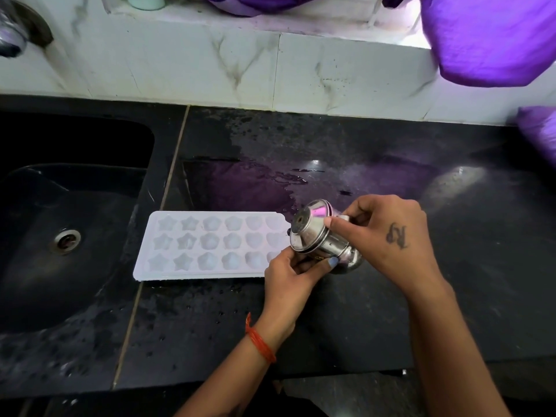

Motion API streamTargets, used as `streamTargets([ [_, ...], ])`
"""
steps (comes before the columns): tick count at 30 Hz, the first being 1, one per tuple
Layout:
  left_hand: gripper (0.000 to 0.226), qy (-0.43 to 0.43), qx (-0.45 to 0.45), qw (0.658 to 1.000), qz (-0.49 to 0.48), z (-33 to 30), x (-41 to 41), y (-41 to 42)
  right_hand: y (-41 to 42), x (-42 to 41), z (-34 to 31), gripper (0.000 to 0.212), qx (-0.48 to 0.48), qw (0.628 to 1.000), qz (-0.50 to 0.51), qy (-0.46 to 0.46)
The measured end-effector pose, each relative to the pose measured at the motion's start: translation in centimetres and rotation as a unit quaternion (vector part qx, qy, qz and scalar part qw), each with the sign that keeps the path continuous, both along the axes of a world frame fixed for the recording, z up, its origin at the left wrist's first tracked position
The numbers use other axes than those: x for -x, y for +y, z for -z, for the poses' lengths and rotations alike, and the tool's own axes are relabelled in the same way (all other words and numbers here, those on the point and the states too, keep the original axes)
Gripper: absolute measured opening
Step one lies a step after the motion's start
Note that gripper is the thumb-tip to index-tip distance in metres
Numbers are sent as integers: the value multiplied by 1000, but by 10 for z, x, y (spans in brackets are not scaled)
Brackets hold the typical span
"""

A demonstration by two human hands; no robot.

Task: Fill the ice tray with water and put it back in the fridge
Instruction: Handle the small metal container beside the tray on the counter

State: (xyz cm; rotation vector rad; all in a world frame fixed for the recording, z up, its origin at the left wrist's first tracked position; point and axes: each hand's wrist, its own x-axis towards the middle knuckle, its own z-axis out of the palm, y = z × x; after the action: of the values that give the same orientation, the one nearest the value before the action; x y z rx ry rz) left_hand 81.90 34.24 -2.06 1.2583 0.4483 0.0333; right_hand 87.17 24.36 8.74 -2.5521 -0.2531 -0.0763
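A white plastic ice tray (210,245) with star- and flower-shaped hollows lies flat on the black stone desk (331,311), a little left of the frame's centre, its long side running left to right. Its left end sits just beside the black sink basin (75,221) that fills the left of the frame; its right end passes under the hands.

At the centre of the frame both hands hold a small shiny steel container (322,239), tilted on its side with its round lidded end turned toward the tray. The left hand (288,275) comes up from the lower middle of the frame; its fingers (332,261) curl under the container's body and grip it from below, hiding the tray's lower right corner. The right hand (388,236) reaches in from the lower right; its thumb and fingers pinch the container near the lid's rim from above. The container hangs just over the tray's right end; whether it touches the tray cannot be told. Neither hand is seen to touch the tray.

An orange thread band (260,341) circles the left wrist. A wet patch (270,182) spreads on the desk above the tray. White marble-patterned wall tiles (270,70) run across the upper frame, a metal tap (15,31) shows at upper left, and purple cloth (487,34) hangs at upper right.
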Motion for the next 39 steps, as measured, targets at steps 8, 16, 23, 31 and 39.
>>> streamTargets([
  [8, 33, 12, -76, 997, -20, -3, -1, -4, -9, -4, 4, 19, -39, 999, 8, 17],
  [16, 39, 33, -230, 972, -44, -19, 3, 8, -10, -7, 15, 20, -148, 986, 31, 63],
  [23, 39, 45, -237, 967, -77, -24, 15, 34, 18, -3, 16, 21, -180, 981, 4, 67],
  [31, 42, 45, -218, 967, -121, -22, 33, 70, 61, 6, 10, 22, -152, 985, -44, 67],
  [39, 43, 35, -127, 978, -165, -15, 50, 95, 101, 20, 2, 23, -105, 987, -109, 54],
])
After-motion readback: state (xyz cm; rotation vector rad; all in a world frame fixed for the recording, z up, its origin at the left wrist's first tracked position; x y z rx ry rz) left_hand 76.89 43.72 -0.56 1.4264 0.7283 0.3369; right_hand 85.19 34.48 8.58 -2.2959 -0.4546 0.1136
